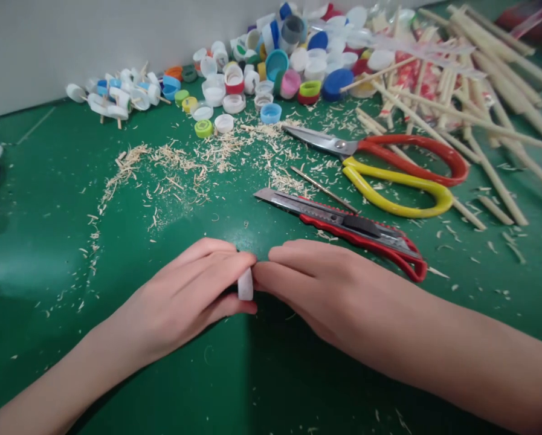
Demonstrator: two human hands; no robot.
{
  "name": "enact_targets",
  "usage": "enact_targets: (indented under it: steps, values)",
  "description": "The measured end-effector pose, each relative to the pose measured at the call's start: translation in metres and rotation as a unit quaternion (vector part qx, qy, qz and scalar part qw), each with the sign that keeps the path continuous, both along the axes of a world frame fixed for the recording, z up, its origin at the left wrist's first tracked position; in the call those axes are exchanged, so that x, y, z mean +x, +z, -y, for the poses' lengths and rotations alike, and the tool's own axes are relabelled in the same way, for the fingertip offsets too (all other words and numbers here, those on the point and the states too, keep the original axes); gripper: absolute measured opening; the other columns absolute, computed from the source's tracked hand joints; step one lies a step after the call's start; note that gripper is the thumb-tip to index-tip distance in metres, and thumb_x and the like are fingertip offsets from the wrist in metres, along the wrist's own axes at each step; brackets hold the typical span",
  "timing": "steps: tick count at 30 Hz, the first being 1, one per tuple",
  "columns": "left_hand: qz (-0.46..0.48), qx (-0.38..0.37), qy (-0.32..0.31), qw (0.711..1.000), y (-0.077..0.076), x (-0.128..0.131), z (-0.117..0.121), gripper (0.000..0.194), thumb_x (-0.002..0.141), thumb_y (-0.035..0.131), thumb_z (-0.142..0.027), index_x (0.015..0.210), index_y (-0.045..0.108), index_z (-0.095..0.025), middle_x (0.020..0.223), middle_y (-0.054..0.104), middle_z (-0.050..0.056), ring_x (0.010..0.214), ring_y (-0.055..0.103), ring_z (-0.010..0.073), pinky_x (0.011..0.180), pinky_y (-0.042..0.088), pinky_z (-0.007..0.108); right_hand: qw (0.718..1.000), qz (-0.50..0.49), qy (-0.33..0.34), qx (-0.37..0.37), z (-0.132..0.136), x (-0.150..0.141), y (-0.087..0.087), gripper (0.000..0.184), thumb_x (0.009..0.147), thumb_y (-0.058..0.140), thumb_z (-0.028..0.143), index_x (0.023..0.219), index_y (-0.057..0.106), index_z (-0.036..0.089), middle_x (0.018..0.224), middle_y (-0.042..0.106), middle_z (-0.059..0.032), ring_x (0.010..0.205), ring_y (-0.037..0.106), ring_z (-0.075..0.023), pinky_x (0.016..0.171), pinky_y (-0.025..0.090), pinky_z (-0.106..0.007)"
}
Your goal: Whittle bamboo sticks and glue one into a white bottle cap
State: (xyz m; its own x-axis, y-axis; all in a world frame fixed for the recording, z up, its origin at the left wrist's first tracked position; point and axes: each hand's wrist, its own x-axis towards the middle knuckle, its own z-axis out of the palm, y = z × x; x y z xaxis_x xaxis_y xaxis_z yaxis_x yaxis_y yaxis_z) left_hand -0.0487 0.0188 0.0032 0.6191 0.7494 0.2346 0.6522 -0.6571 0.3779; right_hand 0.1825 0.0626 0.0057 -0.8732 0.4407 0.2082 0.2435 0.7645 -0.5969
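Observation:
A white bottle cap (246, 285) is pinched on edge between the thumb and fingers of my left hand (187, 290). Close against its right side is my right hand (329, 284), its fingers closed together; whatever they hold, if anything, is hidden behind them. Just beyond my right hand lies a red utility knife (343, 226) with its blade out. A thin metal rod (324, 190) rests behind the knife. Farther back, scissors (379, 163) with one red and one yellow handle lie with their blades together.
Bottle caps (275, 63) of many colours are heaped along the wall. Wooden sticks (492, 103) and plastic wrappers pile up at the right rear. Several caps joined with sticks (116, 96) stand at the left rear. Wood shavings (180, 160) litter the green table (130, 399).

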Motion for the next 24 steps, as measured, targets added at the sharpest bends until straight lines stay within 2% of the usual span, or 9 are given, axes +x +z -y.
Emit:
enact_targets:
  steps: [3,6,10,15,19,24]
  values:
    - [0.005,-0.026,-0.002,1.0,0.0,0.0,-0.001,0.028,0.091,0.056,-0.025,0.117,0.049,-0.019,0.103,0.063,0.006,0.098,0.057,0.0158,0.086,0.049,0.026,0.999,0.014,-0.008,0.047,0.001,-0.003,0.0,0.015,0.098,0.04,0.007,0.098,0.054,0.012,0.08,0.041,-0.0008,0.068,0.03,-0.0126,0.065,0.02,-0.025]
    - [0.012,-0.033,0.013,0.999,0.003,0.003,-0.001,0.03,0.091,0.055,-0.023,0.12,0.047,-0.02,0.104,0.062,0.007,0.1,0.057,0.017,0.086,0.05,0.028,0.999,-0.006,-0.023,0.047,0.001,-0.003,-0.003,0.012,0.099,0.041,0.01,0.095,0.052,0.012,0.08,0.042,-0.0002,0.068,0.032,-0.0123,0.065,0.021,-0.025]
    - [0.008,0.004,0.008,1.0,0.004,0.006,0.0,0.033,0.089,0.054,-0.02,0.122,0.048,-0.018,0.104,0.064,0.008,0.103,0.057,0.0192,0.088,0.05,0.031,0.998,-0.022,-0.03,0.052,0.003,-0.003,-0.007,0.008,0.1,0.044,0.013,0.095,0.05,0.013,0.082,0.044,0.0003,0.071,0.035,-0.0122,0.068,0.024,-0.025]
    - [-0.017,0.059,0.002,0.998,0.001,0.004,-0.001,0.035,0.086,0.061,-0.034,0.116,0.051,-0.018,0.101,0.066,0.009,0.105,0.057,0.0233,0.089,0.049,0.036,0.996,0.007,-0.027,0.08,0.006,-0.004,-0.004,0.003,0.099,0.047,0.013,0.099,0.05,0.013,0.087,0.048,-0.0011,0.075,0.04,-0.013,0.07,0.028,-0.025]
    - [0.003,0.081,0.003,0.997,0.004,0.006,-0.002,0.022,0.083,0.064,-0.027,0.102,0.055,-0.021,0.084,0.066,0.004,0.09,0.06,0.0202,0.08,0.049,0.034,0.991,0.066,0.015,0.114,0.008,-0.004,0.0,0.011,0.098,0.039,0.009,0.094,0.049,0.012,0.078,0.045,-0.0023,0.068,0.037,-0.0148,0.068,0.027,-0.028]
    - [0.036,0.067,0.027,0.997,0.006,0.012,-0.003,0.018,0.076,0.064,-0.023,0.092,0.055,-0.022,0.069,0.061,-0.001,0.074,0.056,0.0164,0.067,0.047,0.03,0.993,0.014,0.023,0.113,0.01,-0.003,-0.004,0.021,0.1,0.026,0.007,0.091,0.044,0.013,0.077,0.043,-0.002,0.064,0.03,-0.0158,0.066,0.022,-0.029]
